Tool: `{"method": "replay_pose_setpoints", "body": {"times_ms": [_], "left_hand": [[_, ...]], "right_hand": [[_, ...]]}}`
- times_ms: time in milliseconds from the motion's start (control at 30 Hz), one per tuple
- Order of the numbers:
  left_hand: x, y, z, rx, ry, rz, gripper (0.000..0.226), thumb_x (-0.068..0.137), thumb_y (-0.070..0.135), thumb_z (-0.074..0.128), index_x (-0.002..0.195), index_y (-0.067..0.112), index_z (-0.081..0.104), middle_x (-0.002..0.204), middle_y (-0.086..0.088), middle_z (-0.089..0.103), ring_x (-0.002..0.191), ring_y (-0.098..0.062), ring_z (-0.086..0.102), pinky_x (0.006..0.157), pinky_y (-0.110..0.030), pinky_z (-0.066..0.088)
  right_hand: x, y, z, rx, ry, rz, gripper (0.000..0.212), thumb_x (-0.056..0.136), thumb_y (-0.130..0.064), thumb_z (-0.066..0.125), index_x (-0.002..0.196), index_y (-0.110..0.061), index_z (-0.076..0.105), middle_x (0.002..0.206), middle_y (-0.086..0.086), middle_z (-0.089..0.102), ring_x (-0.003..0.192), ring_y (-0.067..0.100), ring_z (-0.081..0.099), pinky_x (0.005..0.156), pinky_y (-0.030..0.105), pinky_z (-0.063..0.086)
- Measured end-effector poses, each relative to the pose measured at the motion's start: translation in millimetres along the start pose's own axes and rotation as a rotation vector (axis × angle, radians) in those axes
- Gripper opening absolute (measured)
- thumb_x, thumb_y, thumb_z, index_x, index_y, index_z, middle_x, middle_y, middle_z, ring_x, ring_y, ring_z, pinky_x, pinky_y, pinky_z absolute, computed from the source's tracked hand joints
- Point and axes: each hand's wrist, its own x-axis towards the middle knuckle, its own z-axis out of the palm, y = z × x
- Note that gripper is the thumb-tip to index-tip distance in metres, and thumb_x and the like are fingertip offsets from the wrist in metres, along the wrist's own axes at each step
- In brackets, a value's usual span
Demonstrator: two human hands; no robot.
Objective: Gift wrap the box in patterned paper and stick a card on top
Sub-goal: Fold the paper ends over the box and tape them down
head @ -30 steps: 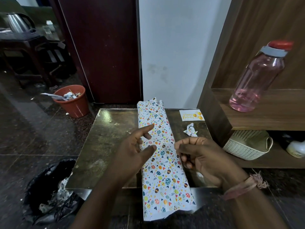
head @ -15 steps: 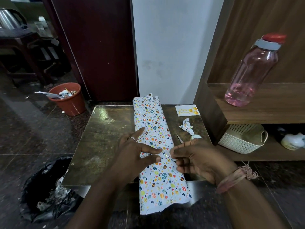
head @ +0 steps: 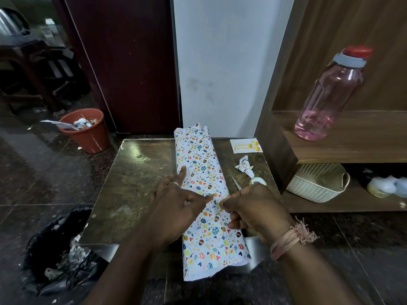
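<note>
Box [head: 203, 190] lay paper-covered lengthwise beneath both hands, ends unfolded. Left hand [head: 176, 208] pressed the seam, fingers extended; right hand [head: 253, 208] pinched something small, unidentifiable. Card [head: 246, 145] lay beyond the right hand, unattached.

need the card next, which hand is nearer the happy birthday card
Right. The right hand lies below the happy birthday card, on its side of the wrapped box; the left hand is across the box.
</note>
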Motion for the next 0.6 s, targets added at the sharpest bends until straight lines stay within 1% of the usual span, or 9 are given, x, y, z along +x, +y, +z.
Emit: {"method": "replay_pose_setpoints", "body": {"times_ms": [33, 100, 133, 267, 367, 433, 500, 567, 600], "left_hand": [[-0.6, 0.5, 0.0, 0.009, -0.004, -0.004, 0.037, 0.074, 0.076, 0.036, 0.087, 0.067, 0.07, 0.165, 0.01, 0.033, 0.155, -0.005, -0.012, 0.122, -0.058, 0.007], [-2.9, 4.7, -2.1, -0.003, -0.002, -0.031, 0.014, 0.081, 0.071, 0.053, 0.087, 0.075, 0.065, 0.168, 0.017, 0.017, 0.154, -0.006, -0.008, 0.123, -0.058, 0.005], [-3.7, 5.8, -2.5, -0.015, 0.012, -0.042, 0.01, 0.081, 0.071, 0.06, 0.089, 0.074, 0.066, 0.168, 0.019, 0.01, 0.153, -0.006, -0.005, 0.124, -0.057, 0.005], [-3.1, 3.6, 0.0, -0.021, 0.056, -0.02, 0.039, 0.063, 0.088, 0.061, 0.093, 0.065, 0.072, 0.167, 0.021, 0.009, 0.153, -0.005, 0.0, 0.124, -0.056, 0.01], [2.1, -0.9, 3.1, -0.015, 0.072, 0.021, 0.024, 0.071, 0.082, 0.053, 0.088, 0.073, 0.067, 0.167, 0.013, 0.012, 0.157, -0.011, 0.006, 0.123, -0.058, 0.015], [5.8, -5.9, 5.2, -0.015, 0.081, 0.034, 0.021, 0.074, 0.074, 0.048, 0.087, 0.075, 0.065, 0.166, 0.01, 0.019, 0.157, -0.009, 0.005, 0.123, -0.058, 0.016], [9.1, -10.4, 7.4, -0.012, 0.076, 0.05, 0.021, 0.078, 0.069, 0.045, 0.08, 0.074, 0.065, 0.16, 0.004, 0.04, 0.157, -0.008, 0.006, 0.123, -0.057, 0.016], [12.1, -13.8, 10.5, -0.031, 0.071, 0.083, 0.029, 0.081, 0.066, 0.044, 0.06, 0.064, 0.064, 0.137, -0.01, 0.066, 0.157, -0.014, 0.015, 0.123, -0.056, 0.018], [12.4, -14.2, 11.2, -0.049, 0.08, 0.098, 0.035, 0.082, 0.065, 0.045, 0.053, 0.058, 0.062, 0.124, -0.019, 0.071, 0.154, -0.019, 0.026, 0.123, -0.055, 0.018]], "right_hand": [[-0.7, -0.3, 0.9, -0.015, 0.01, -0.005, 0.014, 0.08, -0.003, 0.079, 0.082, 0.009, 0.072, 0.058, 0.016, 0.06, 0.043, 0.022, 0.058, 0.07, 0.053, 0.063], [-1.2, -1.1, 2.0, -0.031, 0.022, -0.008, 0.014, 0.079, -0.004, 0.079, 0.081, 0.008, 0.072, 0.058, 0.015, 0.061, 0.043, 0.022, 0.059, 0.07, 0.054, 0.063], [-1.2, -1.5, 2.1, -0.032, 0.025, -0.008, 0.014, 0.079, -0.004, 0.079, 0.08, 0.008, 0.072, 0.058, 0.015, 0.062, 0.043, 0.023, 0.059, 0.07, 0.055, 0.063], [-1.2, -2.2, 1.8, -0.031, 0.024, -0.006, 0.012, 0.08, -0.002, 0.077, 0.081, 0.008, 0.071, 0.057, 0.015, 0.061, 0.043, 0.023, 0.059, 0.07, 0.052, 0.063], [-0.6, -1.3, 0.3, 0.001, 0.004, 0.001, 0.018, 0.081, -0.004, 0.079, 0.084, 0.011, 0.07, 0.06, 0.016, 0.061, 0.044, 0.023, 0.058, 0.066, 0.045, 0.062], [-0.1, -1.8, -0.3, 0.072, -0.034, 0.018, 0.022, 0.082, -0.005, 0.078, 0.087, 0.015, 0.068, 0.066, 0.019, 0.061, 0.047, 0.024, 0.057, 0.062, 0.041, 0.06], [0.5, -2.9, -0.2, 0.146, -0.068, 0.025, 0.022, 0.084, -0.003, 0.076, 0.091, 0.015, 0.066, 0.072, 0.019, 0.06, 0.05, 0.021, 0.056, 0.056, 0.035, 0.056], [0.4, -4.1, 0.3, 0.2, -0.096, 0.026, 0.024, 0.085, -0.002, 0.076, 0.097, 0.015, 0.065, 0.075, 0.019, 0.06, 0.052, 0.018, 0.055, 0.052, 0.031, 0.054], [-0.2, -4.8, 0.6, 0.211, -0.104, 0.028, 0.023, 0.085, -0.002, 0.076, 0.098, 0.015, 0.065, 0.075, 0.018, 0.06, 0.052, 0.017, 0.055, 0.052, 0.031, 0.054]]}}
